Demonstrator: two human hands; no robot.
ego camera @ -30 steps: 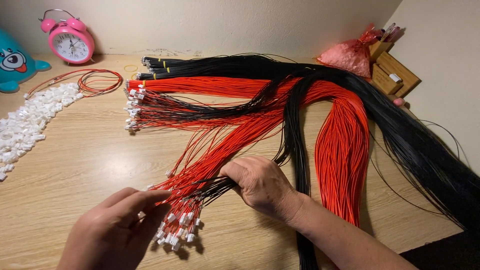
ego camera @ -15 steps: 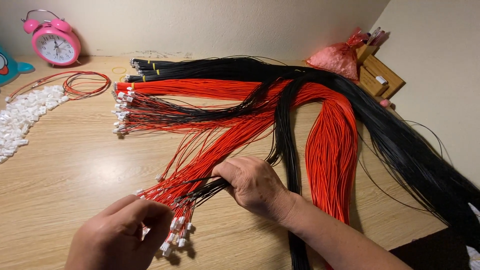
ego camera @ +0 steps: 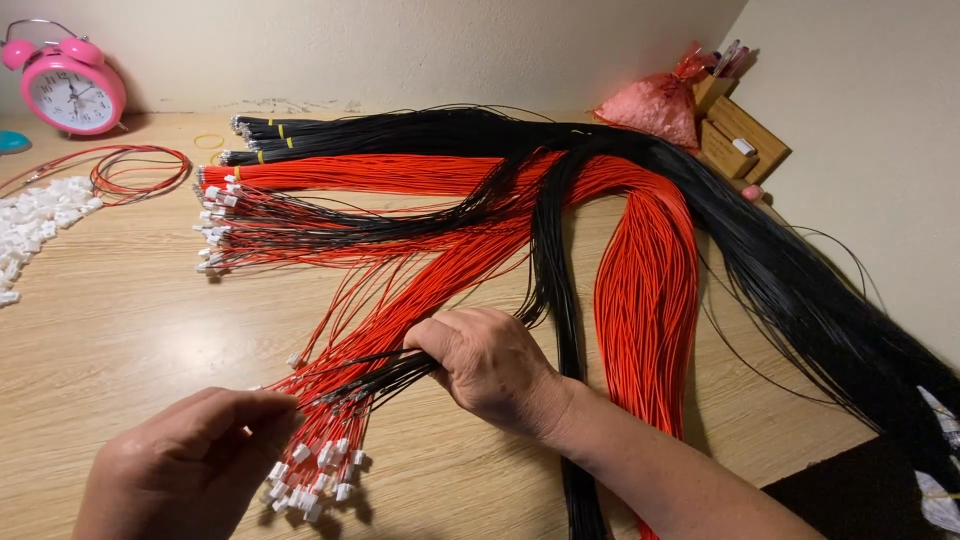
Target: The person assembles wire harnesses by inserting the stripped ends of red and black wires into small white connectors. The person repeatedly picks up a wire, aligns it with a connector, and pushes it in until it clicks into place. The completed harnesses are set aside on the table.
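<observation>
I see a bunch of red and black wires [ego camera: 375, 375] tipped with small white connectors [ego camera: 310, 478], lying near the front edge of the desk [ego camera: 110, 330]. My right hand [ego camera: 490, 365] is clenched around the bunch, pinning it down. My left hand [ego camera: 190, 465] pinches a single wire end beside the connectors. Behind lie long red bundles [ego camera: 640, 280] and black bundles [ego camera: 780, 270], loose white connector housings [ego camera: 35, 215] and a pink alarm clock [ego camera: 68, 88].

Loads of red wires [ego camera: 640, 270] and black wires [ego camera: 760, 250] with little white connectors [ego camera: 310, 480] on a light wood-grain desk [ego camera: 120, 330]. Pink alarm clock [ego camera: 68, 88] with a white face at the far left corner, pink mesh bag [ego camera: 650, 108] far right.
</observation>
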